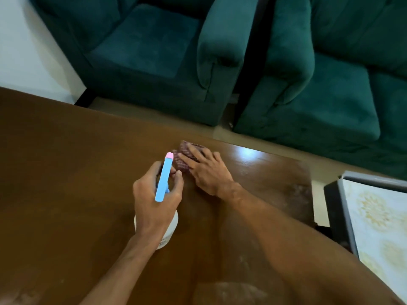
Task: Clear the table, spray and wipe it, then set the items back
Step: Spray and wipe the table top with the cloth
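Cloth [184, 151] at one o'clock of bottle [164, 177]: right hand [208, 171] is pressing it flat-fingered onto worktop [66, 155]; left hand [154, 201] is gripping bottle.

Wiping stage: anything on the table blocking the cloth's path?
Only the spray bottle, gripped by the left hand, close beside the cloth on its near-left side. The right hand lies flat on the cloth. The rest of the visible table shows nothing in the way.
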The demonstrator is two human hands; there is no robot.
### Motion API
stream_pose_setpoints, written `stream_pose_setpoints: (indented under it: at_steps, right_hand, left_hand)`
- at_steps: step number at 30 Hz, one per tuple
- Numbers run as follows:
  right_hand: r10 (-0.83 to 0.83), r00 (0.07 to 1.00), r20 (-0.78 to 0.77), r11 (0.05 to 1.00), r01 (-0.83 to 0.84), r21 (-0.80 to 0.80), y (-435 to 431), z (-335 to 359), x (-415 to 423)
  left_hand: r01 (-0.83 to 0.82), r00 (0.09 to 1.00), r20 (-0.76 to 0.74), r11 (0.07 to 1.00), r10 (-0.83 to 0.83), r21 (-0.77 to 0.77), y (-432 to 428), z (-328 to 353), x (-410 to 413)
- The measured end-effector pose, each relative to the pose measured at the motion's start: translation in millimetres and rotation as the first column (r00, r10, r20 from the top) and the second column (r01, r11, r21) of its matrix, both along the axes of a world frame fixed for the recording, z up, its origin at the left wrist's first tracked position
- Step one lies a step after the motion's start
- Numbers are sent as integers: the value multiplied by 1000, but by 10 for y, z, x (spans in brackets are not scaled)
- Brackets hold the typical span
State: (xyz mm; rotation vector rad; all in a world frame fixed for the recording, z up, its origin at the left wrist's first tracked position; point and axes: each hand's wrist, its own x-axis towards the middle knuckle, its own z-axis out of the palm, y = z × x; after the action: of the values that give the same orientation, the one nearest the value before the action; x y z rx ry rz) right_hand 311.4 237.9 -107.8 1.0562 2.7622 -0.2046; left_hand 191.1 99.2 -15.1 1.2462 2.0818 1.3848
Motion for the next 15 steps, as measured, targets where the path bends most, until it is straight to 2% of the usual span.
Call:
stream_pose_setpoints:
  at_steps: [3,7,10,15]
  right_hand:
    - [-281,960,-11,959,282,44,60,51,755]
    - [-567,823,46,824,564,62,68,126,1788]
    - [-709,704,35,705,708,47,-63,134,2289]
    - [-845,535,-8,535,845,-13,-414,109,2292]
  left_hand:
    - [69,996,56,998,-69,16,74,51,246]
    - [179,979,94,984,-179,11,151,63,646]
    - [233,968,95,972,-234,19,182,62,910]
    - [261,961,89,965,-260,-2,102,88,1294]
